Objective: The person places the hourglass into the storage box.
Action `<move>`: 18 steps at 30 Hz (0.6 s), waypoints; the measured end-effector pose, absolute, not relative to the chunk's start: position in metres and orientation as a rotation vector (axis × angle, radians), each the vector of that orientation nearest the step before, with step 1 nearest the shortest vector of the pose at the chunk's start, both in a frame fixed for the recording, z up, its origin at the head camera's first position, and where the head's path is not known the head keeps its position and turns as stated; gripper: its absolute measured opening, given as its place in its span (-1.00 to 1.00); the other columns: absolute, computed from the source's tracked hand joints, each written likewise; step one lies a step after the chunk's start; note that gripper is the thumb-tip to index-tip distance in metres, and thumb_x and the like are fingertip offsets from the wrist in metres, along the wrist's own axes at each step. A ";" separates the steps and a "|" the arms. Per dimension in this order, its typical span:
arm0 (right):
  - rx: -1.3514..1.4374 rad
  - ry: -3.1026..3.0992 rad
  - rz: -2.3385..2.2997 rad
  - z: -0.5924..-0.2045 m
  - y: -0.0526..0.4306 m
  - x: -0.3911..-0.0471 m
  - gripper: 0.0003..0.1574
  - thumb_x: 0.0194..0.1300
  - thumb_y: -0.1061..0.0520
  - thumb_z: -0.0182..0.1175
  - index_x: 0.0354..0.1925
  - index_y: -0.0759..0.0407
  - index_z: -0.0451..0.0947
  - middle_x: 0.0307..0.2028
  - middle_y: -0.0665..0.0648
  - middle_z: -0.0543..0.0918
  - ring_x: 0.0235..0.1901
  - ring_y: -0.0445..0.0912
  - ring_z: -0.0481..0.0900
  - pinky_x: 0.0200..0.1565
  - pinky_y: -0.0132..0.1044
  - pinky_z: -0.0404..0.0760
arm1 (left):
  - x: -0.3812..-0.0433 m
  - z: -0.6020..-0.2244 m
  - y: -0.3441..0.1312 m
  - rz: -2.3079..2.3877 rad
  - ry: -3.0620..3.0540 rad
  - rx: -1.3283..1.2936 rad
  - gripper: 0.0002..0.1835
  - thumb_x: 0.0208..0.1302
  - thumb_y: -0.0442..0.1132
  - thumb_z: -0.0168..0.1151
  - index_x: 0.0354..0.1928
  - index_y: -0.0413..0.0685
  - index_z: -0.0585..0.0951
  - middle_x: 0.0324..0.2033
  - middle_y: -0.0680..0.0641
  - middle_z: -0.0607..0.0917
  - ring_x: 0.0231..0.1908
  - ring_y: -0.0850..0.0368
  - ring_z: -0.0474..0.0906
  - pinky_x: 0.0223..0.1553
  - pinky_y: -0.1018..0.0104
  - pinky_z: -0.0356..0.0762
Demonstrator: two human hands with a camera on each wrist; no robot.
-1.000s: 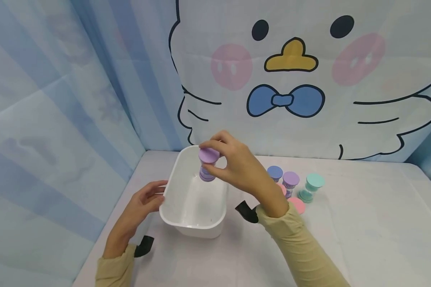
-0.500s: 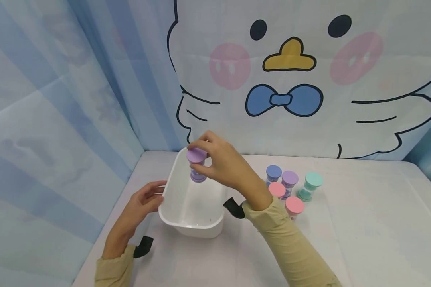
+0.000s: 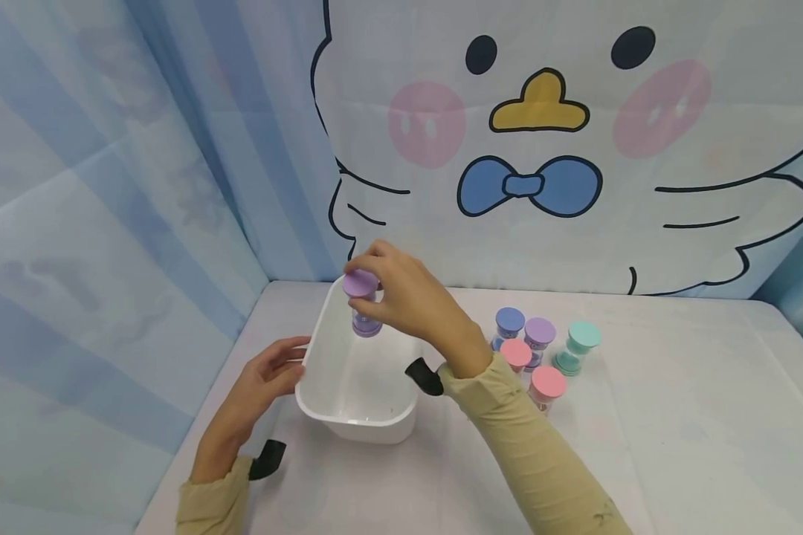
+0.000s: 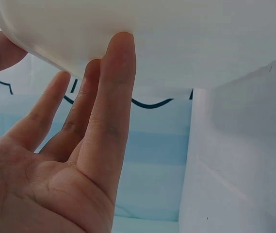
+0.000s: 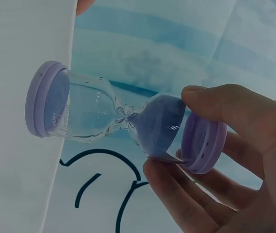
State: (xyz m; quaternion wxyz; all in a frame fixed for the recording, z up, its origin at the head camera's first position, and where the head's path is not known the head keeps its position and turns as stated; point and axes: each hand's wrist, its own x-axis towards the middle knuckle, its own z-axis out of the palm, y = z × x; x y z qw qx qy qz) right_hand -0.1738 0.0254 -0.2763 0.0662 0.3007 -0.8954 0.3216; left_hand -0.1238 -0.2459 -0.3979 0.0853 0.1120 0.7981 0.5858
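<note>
My right hand (image 3: 408, 295) pinches a purple-capped hourglass (image 3: 366, 317) near its upper end. The hourglass is held upright over the far end of a white plastic bin (image 3: 358, 432). In the right wrist view, the hourglass (image 5: 96, 109) shows clear glass with purple sand in the bulb near the fingers. My left hand (image 3: 265, 379) rests against the bin's left side. In the left wrist view, the fairly straight fingers of the left hand (image 4: 74, 141) touch the outer wall of the bin (image 4: 176, 43).
Right of the bin stand several hourglasses: blue (image 3: 509, 322), purple (image 3: 540, 332), mint green (image 3: 582, 338), and two pink, one (image 3: 515, 353) behind the other (image 3: 547, 383). A cartoon-printed curtain (image 3: 529, 253) hangs behind the white table (image 3: 709, 416).
My right hand has carried the purple hourglass leftward over the bin, then slightly further left and away from me. The pink hourglasses are less covered by the right arm. My left hand stays put.
</note>
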 end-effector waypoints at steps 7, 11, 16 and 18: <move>0.894 -2.749 0.942 -0.282 0.022 -0.182 -0.53 0.23 0.07 0.39 0.11 0.10 0.63 -0.01 0.08 0.56 -0.04 -0.07 0.57 -0.01 -0.22 0.65 | -0.123 -0.396 -0.243 1.762 2.362 0.354 -0.49 0.46 -0.22 0.13 0.38 -0.14 0.36 0.21 -0.32 0.52 0.00 0.28 0.63 -0.04 0.30 0.62; 0.905 -2.775 0.925 -0.286 0.018 -0.187 -0.53 0.22 0.08 0.40 0.11 0.09 0.63 -0.01 0.09 0.56 -0.06 -0.07 0.56 -0.01 -0.22 0.62 | -0.123 -0.396 -0.242 1.752 2.374 0.338 -0.49 0.45 -0.20 0.14 0.38 -0.14 0.35 0.22 -0.32 0.52 0.01 0.28 0.63 -0.04 0.31 0.62; 0.909 -2.800 0.905 -0.287 0.015 -0.192 -0.54 0.23 0.08 0.39 0.10 0.08 0.63 -0.01 0.10 0.57 -0.08 -0.07 0.56 -0.02 -0.24 0.62 | -0.122 -0.395 -0.242 1.742 2.395 0.334 -0.49 0.45 -0.19 0.14 0.38 -0.13 0.36 0.21 -0.31 0.53 0.00 0.29 0.63 -0.04 0.31 0.62; 0.910 -2.802 0.890 -0.289 0.015 -0.193 -0.55 0.23 0.08 0.38 0.10 0.08 0.63 -0.01 0.10 0.57 -0.08 -0.07 0.56 -0.02 -0.25 0.62 | -0.122 -0.396 -0.242 1.743 2.394 0.340 -0.49 0.45 -0.19 0.14 0.38 -0.13 0.36 0.21 -0.32 0.53 0.00 0.29 0.63 -0.05 0.32 0.63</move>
